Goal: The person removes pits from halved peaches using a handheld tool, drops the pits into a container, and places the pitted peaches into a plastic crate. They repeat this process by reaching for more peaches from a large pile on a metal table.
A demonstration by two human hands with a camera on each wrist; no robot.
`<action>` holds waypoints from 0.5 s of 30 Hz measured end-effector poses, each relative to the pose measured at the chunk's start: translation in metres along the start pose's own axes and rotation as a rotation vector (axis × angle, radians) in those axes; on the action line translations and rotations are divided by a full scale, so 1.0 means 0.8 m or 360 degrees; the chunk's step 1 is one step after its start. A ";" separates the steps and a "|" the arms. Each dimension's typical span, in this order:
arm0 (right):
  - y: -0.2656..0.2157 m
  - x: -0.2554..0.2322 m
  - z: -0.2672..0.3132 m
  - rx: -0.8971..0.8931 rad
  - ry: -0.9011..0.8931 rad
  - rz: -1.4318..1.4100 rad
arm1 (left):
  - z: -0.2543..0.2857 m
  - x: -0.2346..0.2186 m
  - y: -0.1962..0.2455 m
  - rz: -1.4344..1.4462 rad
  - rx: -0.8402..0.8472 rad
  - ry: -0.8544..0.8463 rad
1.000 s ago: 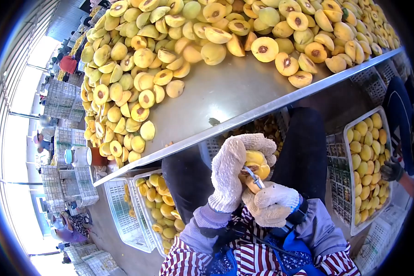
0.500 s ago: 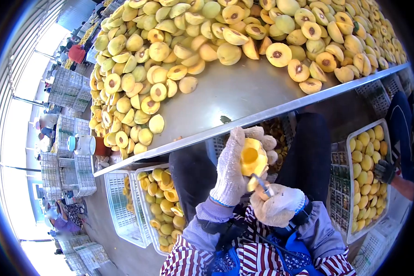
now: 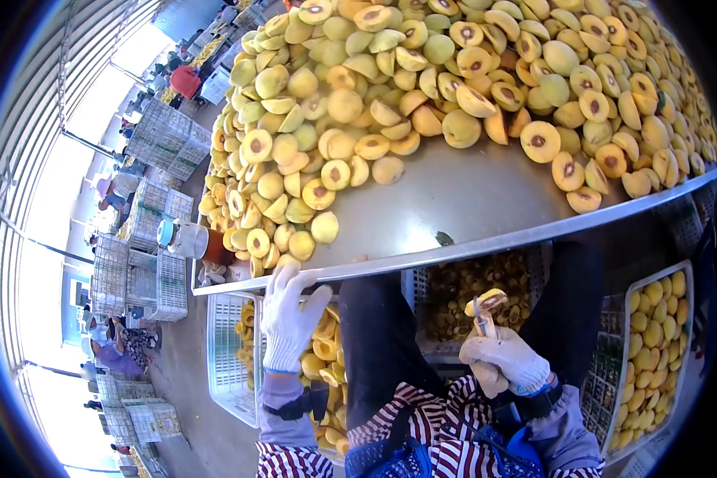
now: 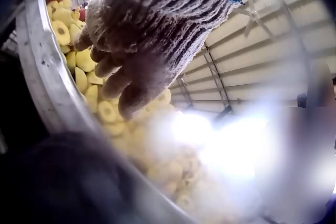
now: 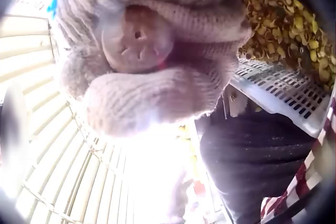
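My gloved left hand (image 3: pixel 288 315) is at the metal table's edge (image 3: pixel 390 267), its fingers extended toward the heaped peach halves (image 3: pixel 319 195) and holding nothing. In the left wrist view its fingertips (image 4: pixel 131 100) overlap the halves. My gloved right hand (image 3: pixel 508 360) grips a pitting knife with a curved metal blade (image 3: pixel 477 307). On that blade sits a cut-out piece of peach with brown pit (image 3: pixel 494 298). The right wrist view shows the round end of the handle (image 5: pixel 137 39) within curled fingers.
Between my knees stands a crate of pits and scraps (image 3: pixel 446 307). A crate of hollowed halves (image 3: pixel 327 362) is at my left, beside a white crate (image 3: pixel 225 350). Another crate of peaches (image 3: pixel 653 342) stands at the right. A lidded jug (image 3: pixel 185 237) is near the table's left corner.
My left hand held a peach half, whose middle was cut out; it has let go of it and moved left to the table edge. The right hand has drawn away with the piece on the knife.
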State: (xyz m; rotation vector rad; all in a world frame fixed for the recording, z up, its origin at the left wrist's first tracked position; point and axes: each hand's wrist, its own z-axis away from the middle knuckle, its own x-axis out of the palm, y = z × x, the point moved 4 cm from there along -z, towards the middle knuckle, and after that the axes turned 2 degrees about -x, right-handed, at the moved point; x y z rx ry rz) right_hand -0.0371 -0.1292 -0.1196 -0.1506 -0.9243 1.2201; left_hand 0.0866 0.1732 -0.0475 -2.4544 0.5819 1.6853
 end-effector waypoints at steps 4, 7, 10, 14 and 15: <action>-0.005 0.001 -0.008 0.0045 0.0047 0.0053 | -0.114 0.033 0.026 0.0397 0.0021 -0.0174; -0.001 -0.007 -0.018 0.0030 0.0078 0.0018 | -0.216 0.097 -0.003 0.0219 0.0159 -0.0045; 0.004 -0.010 -0.027 0.0122 0.0086 -0.0010 | -0.305 0.150 -0.019 0.0060 -0.0226 -0.0202; 0.008 -0.011 -0.039 0.0216 -0.0023 -0.0138 | -0.321 0.157 0.029 -0.0230 -0.0334 -0.0666; 0.010 -0.012 -0.041 0.0240 -0.0042 -0.0122 | -0.321 0.159 0.028 -0.0235 -0.0339 -0.0674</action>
